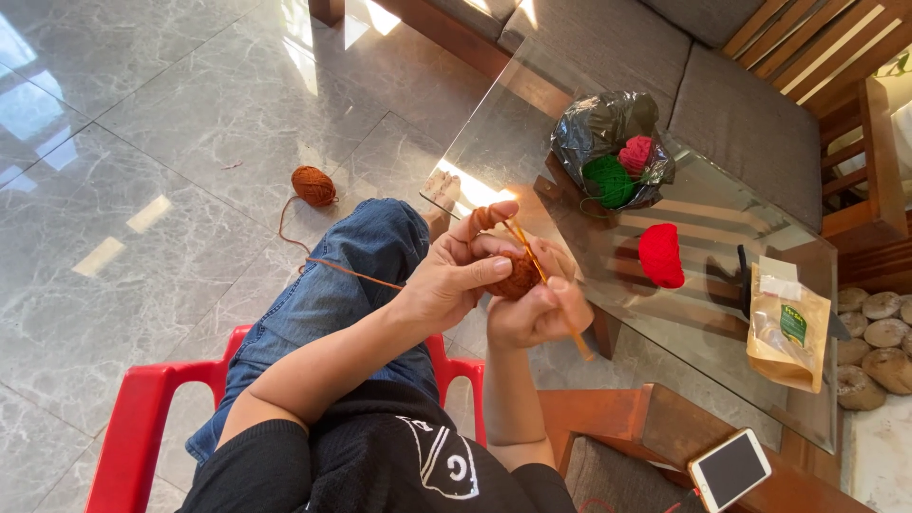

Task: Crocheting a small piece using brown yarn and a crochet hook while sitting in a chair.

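My left hand (456, 271) pinches a small rust-orange crocheted piece (519, 280), with the yarn wound over its raised index finger. Just below it, my right hand (537, 309) grips a thin wooden crochet hook (579, 344) whose tip goes into that piece. A strand of orange yarn (347, 271) runs from my left hand across my jeans-clad knee down to an orange yarn ball (313, 185) lying on the grey tiled floor. I sit on a red plastic chair (142, 418).
A glass-topped table (703, 313) stands to the right, carrying a black plastic bag (594, 128) with green and pink yarn balls, a red crocheted piece (660, 255), a tan pouch (788, 332) and a dark tool. A phone (730, 468) rests on a wooden armrest. Wooden sofas stand behind.
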